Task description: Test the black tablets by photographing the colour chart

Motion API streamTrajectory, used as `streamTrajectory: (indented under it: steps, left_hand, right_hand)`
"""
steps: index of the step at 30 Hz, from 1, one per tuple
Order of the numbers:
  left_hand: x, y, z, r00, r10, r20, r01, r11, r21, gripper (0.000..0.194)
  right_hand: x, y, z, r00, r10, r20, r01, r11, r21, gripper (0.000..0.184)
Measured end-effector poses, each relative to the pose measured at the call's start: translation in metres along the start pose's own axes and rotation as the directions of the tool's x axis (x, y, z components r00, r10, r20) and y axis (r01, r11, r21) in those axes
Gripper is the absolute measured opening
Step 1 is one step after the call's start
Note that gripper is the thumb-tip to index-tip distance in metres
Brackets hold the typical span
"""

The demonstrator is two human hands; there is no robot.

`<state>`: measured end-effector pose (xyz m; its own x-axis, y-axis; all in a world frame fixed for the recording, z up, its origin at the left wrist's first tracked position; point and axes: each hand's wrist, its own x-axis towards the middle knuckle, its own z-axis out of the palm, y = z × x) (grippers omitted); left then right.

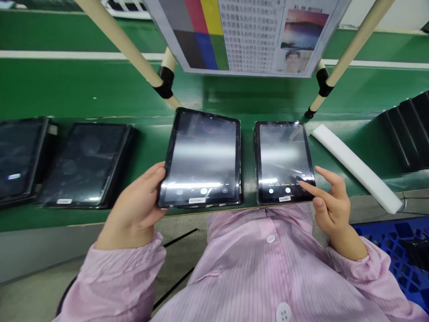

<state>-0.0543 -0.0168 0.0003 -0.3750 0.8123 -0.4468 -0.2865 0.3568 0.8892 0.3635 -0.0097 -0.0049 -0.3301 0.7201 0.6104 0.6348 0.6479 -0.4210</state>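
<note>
My left hand [139, 203] grips the lower left edge of a black tablet [203, 156], thumb on its front rim. Its lit screen shows what looks like a camera view with round buttons along the bottom. Just right of it, a second tablet [284, 154] lies face up on the green bench, with a similar screen. Over that tablet's lower right corner is my right hand [331, 201], fingers apart and holding nothing. Its index fingertip is at the screen near the bottom row of icons; whether it touches, I cannot tell.
Dark-screened tablets [85, 163] lie on the left. A printed colour chart [248, 36] hangs ahead on a frame of cream pipes [358, 44]. To the right are a white foam strip [357, 167], a row of black slabs [409, 129] and, below the bench, a blue crate [378, 241].
</note>
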Motion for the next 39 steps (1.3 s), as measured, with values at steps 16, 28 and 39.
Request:
streamTrajectory:
  steps: [16, 28, 39]
  left_hand:
    - [-0.057, 0.026, 0.074, 0.855, 0.495, 0.153, -0.392, 0.812, -0.433, 0.042]
    - [-0.046, -0.004, 0.103, 0.309, 0.93, 0.2, -0.905, 0.223, 0.361, 0.136]
    - [-0.052, -0.01, 0.108, 0.379, 0.909, 0.17, -0.792, 0.224, 0.567, 0.147]
  right_hand:
    - [0.095, -0.051, 0.066, 0.961, 0.265, -0.074, -0.095, 0.569, 0.817, 0.047]
    - [0.112, -0.047, 0.06, 0.864, 0.468, 0.185, -0.254, 0.088, 0.963, 0.034]
    - [0.112, -0.049, 0.066, 0.876, 0.448, 0.178, -0.246, 0.098, 0.964, 0.036]
